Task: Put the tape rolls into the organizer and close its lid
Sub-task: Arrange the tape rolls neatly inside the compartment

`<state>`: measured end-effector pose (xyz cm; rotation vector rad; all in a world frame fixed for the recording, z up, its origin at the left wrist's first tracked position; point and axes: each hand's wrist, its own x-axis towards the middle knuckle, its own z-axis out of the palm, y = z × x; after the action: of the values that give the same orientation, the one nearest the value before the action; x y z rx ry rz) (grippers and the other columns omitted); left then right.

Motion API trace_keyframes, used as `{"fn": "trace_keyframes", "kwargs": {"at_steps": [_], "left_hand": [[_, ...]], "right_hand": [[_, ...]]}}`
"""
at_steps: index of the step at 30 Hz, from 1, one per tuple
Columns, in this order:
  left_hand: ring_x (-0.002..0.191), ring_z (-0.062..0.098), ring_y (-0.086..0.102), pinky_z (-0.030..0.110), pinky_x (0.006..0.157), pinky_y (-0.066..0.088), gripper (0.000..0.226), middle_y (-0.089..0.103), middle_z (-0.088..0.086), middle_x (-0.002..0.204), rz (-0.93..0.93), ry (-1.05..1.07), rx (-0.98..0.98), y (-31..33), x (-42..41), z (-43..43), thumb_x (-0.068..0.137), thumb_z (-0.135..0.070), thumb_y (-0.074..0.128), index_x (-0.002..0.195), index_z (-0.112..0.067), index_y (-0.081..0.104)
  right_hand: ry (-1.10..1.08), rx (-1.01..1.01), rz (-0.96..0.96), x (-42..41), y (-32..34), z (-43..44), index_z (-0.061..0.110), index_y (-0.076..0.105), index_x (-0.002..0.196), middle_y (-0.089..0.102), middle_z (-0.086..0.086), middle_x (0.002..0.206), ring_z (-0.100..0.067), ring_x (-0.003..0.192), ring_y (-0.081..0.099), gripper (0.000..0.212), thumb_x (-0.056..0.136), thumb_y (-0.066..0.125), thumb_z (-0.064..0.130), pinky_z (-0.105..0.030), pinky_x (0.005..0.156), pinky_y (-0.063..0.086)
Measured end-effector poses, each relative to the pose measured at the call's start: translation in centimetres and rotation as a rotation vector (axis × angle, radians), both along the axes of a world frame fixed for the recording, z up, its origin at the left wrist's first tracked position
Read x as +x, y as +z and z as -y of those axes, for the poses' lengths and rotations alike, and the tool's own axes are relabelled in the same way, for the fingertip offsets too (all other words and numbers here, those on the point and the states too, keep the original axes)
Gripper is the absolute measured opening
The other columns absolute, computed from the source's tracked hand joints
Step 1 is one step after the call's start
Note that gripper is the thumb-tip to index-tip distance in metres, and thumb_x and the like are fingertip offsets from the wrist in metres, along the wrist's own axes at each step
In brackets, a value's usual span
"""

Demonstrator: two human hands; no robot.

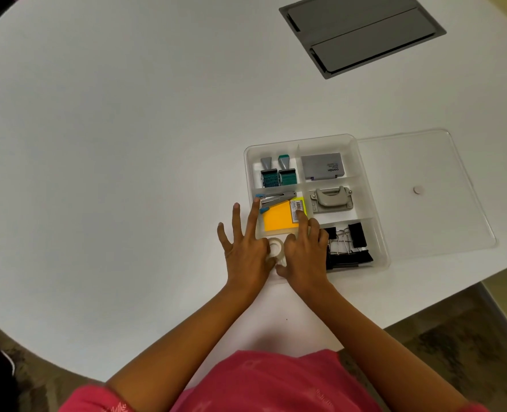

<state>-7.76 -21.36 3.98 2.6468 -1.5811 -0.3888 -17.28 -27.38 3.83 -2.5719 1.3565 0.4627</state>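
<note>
Head view: left hand [246, 251] and right hand [304, 252] pinch a clear tape roll [274, 247] (white core) together.

A white bench [112, 129] carries a grey hatch [362, 34] set flush at its far side. Mottled carpet [454, 352] shows past the near edge.
</note>
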Motion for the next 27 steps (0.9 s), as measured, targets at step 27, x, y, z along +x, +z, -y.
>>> {"fn": "trace_keyframes", "kwargs": {"at_steps": [27], "left_hand": [[0.148, 0.029, -0.014, 0.047, 0.102, -0.034, 0.055, -0.008, -0.004, 0.162, 0.033, -0.088, 0.036, -0.4, 0.9, 1.1, 0.09, -0.059, 0.038, 0.129, -0.025, 0.055]], "right_hand": [[-0.006, 0.055, 0.118, -0.5, 1.0, 0.0, 0.012, 0.069, 0.1, -0.003, -0.001, 0.162, -0.034, 0.146, 0.003, 0.043, 0.072, 0.075, 0.043, -0.048, 0.116, 0.014]]}}
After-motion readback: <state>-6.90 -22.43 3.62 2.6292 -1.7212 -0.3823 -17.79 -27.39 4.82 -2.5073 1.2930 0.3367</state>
